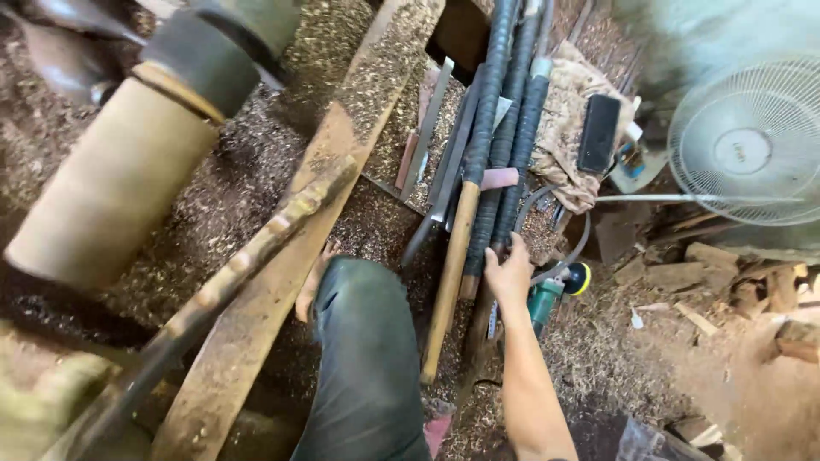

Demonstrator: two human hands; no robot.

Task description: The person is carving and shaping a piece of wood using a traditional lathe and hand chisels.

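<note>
My right hand reaches forward and closes around the lower end of a long black-wrapped tool handle. That handle lies among several long turning tools, including a bare wooden-handled one and flat steel blades. My left hand is out of view. My knee in dark trousers and my bare foot sit just left of the tools. A pale wooden cylinder is mounted at the left.
A rusty, shaving-covered beam and a rough bar run diagonally across the middle. A green power tool lies by my wrist. A white fan, a black block on cloth and wood scraps are at the right.
</note>
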